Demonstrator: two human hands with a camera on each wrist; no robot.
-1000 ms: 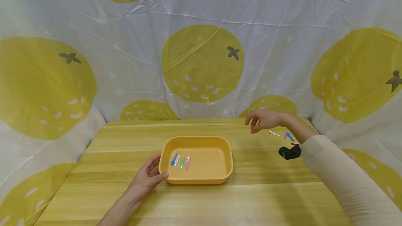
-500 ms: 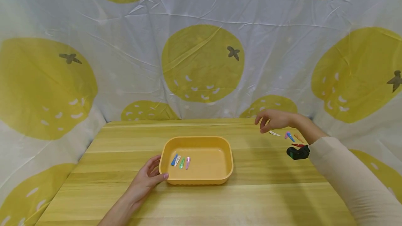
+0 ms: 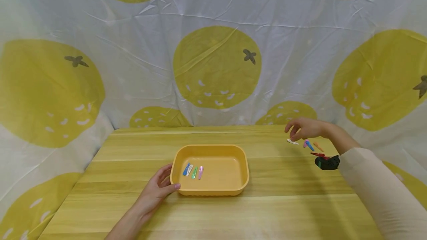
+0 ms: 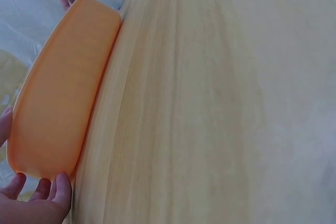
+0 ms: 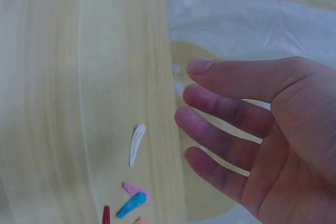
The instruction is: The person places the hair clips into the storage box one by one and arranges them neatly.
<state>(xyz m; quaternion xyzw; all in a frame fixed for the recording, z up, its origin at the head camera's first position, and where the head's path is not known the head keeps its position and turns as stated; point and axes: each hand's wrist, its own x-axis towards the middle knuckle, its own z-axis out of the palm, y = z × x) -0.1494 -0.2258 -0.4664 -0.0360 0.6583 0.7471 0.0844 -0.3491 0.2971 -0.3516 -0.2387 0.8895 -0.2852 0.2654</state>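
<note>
My left hand grips the left end of a yellow plastic tray, thumb over the rim and fingers against the outer wall. Inside the tray, on its left side, lie a blue snap hair clip, a white one, a green one and a pink one. Over at the table's back right, my right hand hovers with loosely bent fingers and nothing between them. Close below its fingertips is a white hair clip, lying on the wood.
Right of that clip lie a pink clip partly under a blue one, an orange clip and a red clip. A black wrist camera overlaps the red clip's surroundings. A fruit-print curtain hangs behind the table.
My right hand has moved right and come down towards the white clip on the table. The orange and red clips now show past the arm. The left hand stays on the tray.
</note>
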